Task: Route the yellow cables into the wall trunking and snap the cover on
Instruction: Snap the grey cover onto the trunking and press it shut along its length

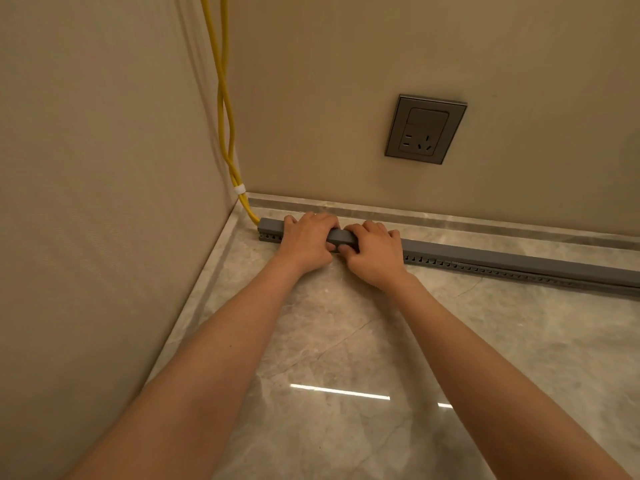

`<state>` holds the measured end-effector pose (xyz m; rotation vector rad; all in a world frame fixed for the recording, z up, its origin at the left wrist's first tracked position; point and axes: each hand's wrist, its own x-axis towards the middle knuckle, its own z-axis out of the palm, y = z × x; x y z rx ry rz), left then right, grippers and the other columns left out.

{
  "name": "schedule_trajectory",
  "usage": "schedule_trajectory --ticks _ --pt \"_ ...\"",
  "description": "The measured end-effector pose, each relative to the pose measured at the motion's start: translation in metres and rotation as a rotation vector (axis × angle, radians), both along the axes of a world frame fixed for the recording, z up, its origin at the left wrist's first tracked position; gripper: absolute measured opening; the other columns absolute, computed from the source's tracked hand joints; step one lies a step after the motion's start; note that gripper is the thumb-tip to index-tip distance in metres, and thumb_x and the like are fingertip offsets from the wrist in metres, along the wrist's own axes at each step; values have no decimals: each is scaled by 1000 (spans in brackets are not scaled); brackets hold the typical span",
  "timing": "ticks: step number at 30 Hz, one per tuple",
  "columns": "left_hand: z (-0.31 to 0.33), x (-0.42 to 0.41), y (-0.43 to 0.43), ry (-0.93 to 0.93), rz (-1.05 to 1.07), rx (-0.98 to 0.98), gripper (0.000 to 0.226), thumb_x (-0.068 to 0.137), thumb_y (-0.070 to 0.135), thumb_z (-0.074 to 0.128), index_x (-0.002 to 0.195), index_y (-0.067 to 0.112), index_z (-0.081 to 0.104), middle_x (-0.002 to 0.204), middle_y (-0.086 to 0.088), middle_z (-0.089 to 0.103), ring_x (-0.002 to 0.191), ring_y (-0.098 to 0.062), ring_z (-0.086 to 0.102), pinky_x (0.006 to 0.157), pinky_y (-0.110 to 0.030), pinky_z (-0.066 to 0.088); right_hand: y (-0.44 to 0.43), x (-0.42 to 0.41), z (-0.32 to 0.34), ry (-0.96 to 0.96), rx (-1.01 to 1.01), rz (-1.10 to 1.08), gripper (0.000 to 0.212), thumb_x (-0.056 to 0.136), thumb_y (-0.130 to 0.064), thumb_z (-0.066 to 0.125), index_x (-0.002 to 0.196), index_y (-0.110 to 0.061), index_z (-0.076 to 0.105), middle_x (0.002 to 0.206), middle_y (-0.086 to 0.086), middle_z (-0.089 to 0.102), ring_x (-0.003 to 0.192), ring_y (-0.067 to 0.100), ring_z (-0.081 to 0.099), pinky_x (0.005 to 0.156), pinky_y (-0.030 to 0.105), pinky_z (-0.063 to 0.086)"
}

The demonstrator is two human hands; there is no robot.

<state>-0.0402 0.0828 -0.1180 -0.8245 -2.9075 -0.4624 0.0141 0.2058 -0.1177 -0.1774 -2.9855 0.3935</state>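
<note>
Two yellow cables (223, 109) hang down the room corner, bound by a white tie (239, 188), and run into the left end of a grey slotted trunking (512, 263) lying on the marble floor along the far wall. A grey cover (485, 253) sits on top of the trunking. My left hand (306, 242) and my right hand (374, 252) rest side by side on the cover near its left end, fingers curled over the top and thumbs on the front face. The cables inside the trunking are hidden.
A grey wall socket (425, 129) sits on the far wall above the trunking. A beige wall (104, 202) closes the left side. A marble skirting strip (450, 218) runs behind the trunking. Glossy marble floor (346, 358) spreads toward me.
</note>
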Motion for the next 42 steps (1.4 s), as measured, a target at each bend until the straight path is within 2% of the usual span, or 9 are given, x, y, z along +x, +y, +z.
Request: schedule_trajectory --ticks 9,11,15,20,23,27,31,37,42 --pt "2 -5 -1 -97 -53 -99 29 88 24 56 115 18 48 123 -2 49 116 -21 43 96 -42 29 1 -17 27 -229 -403 -186 28 83 -17 60 109 -21 71 90 5 66 91 21 55 100 38 41" --pt "3 -6 -2 -137 -62 -90 30 90 30 52 118 19 49 124 -1 50 118 -21 42 97 -42 28 1 -22 28 -263 -424 -216 29 81 -15 62 107 -23 72 86 2 62 98 22 58 102 40 42" --pt "12 -11 0 -325 14 31 32 100 25 32 119 20 56 129 -1 54 124 -21 41 101 -40 23 1 -28 27 -313 -431 -248 29 80 -14 65 108 -21 70 91 0 61 105 21 56 107 41 39" --pt "28 -20 -1 -518 -3 13 27 99 20 43 119 21 62 125 -4 60 119 -23 50 103 -38 31 7 -41 32 -429 -349 -226 38 79 -24 70 116 -17 67 122 3 63 115 22 55 106 41 42" --pt "36 -26 -2 -572 -48 -14 28 98 19 47 121 12 61 125 -10 59 108 -23 53 90 -30 39 9 -43 39 -500 -235 -130 41 85 -28 64 124 -16 62 131 7 57 119 22 52 104 36 44" --pt "43 -35 -6 -584 -86 -166 33 96 31 50 122 12 59 126 -8 58 99 -17 49 88 -29 37 9 -44 42 -470 -255 -67 42 82 -17 67 118 3 62 128 17 59 102 24 56 99 39 46" --pt "49 -36 -1 -561 -102 -339 40 99 35 43 129 9 51 133 -9 53 120 -27 50 100 -35 38 7 -48 44 -477 -279 -53 46 77 -26 72 114 -1 63 120 14 63 100 26 58 79 32 44" --pt "50 -33 3 -543 -111 -425 42 102 33 33 130 5 48 135 -12 49 123 -29 48 101 -37 37 5 -54 45 -518 -227 -21 45 81 -27 67 117 -1 59 105 11 58 92 24 52 77 31 41" --pt "43 -33 3 -497 -149 -388 35 102 28 33 114 1 53 110 -15 54 93 -26 47 81 -32 35 1 -55 48 -545 -147 62 35 81 -21 60 110 0 64 105 16 63 88 25 53 75 32 41"
